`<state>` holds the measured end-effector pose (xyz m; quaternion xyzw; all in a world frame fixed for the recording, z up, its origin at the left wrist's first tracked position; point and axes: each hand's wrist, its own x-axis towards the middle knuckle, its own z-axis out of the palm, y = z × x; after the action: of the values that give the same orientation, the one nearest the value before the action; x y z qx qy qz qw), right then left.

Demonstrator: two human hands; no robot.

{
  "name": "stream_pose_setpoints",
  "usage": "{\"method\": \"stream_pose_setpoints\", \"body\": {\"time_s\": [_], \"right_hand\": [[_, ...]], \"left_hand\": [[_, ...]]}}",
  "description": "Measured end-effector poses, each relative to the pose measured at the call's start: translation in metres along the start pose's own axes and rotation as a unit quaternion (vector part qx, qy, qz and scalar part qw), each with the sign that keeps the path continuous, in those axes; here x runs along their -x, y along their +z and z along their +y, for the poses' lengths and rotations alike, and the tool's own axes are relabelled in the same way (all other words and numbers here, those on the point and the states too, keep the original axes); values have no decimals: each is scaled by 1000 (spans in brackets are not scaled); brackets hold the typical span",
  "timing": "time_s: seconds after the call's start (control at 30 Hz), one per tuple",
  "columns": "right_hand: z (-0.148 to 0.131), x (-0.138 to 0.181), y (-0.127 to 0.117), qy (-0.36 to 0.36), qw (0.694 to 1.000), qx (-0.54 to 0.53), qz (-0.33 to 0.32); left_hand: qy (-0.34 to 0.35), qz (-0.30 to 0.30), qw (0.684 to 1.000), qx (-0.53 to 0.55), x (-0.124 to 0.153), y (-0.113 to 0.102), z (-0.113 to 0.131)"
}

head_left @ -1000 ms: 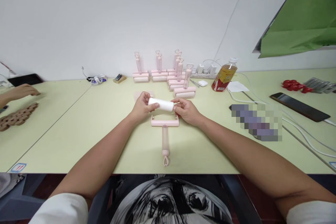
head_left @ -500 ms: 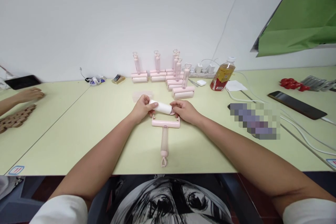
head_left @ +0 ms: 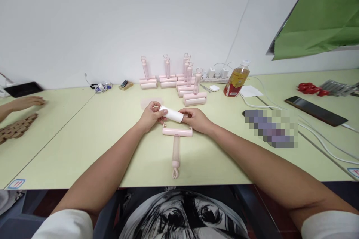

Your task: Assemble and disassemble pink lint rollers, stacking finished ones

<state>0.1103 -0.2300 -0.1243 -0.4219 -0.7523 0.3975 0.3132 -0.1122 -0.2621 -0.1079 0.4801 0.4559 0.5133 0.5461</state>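
Left fingers (head_left: 163,112), right fingers (head_left: 186,111), white roll (head_left: 172,114) slanting between.

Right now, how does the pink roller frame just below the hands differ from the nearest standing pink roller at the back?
The pink roller frame lies flat, handle toward the person; the standing pink roller has its handle pointing up. The roller frame's head has no roll fitted; the standing roller's head carries a pale roll.
Shared: both are pink, with a see-through handle section and a heart-shaped loop at the end.
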Motion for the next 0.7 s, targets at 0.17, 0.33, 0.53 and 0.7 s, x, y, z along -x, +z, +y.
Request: {"method": "stream_pose_setpoints", "body": {"time_s": [0.17, 0.33, 0.53, 0.7], "right_hand": [[1, -2, -1, 12, 1000, 3, 3], [-2, -1, -1, 17, 1000, -15, -13], [-2, -1, -1, 57, 996, -67, -2], [-3, -2, 1, 122, 984, -128, 16]], "left_hand": [[4, 1, 1000, 4, 0, 1, 1], [-1, -10, 1000, 1, 1, 1, 2], [-6, 1, 1000, 22, -1, 1, -2], [-9, 24, 999, 25, -2, 2, -2]]}}
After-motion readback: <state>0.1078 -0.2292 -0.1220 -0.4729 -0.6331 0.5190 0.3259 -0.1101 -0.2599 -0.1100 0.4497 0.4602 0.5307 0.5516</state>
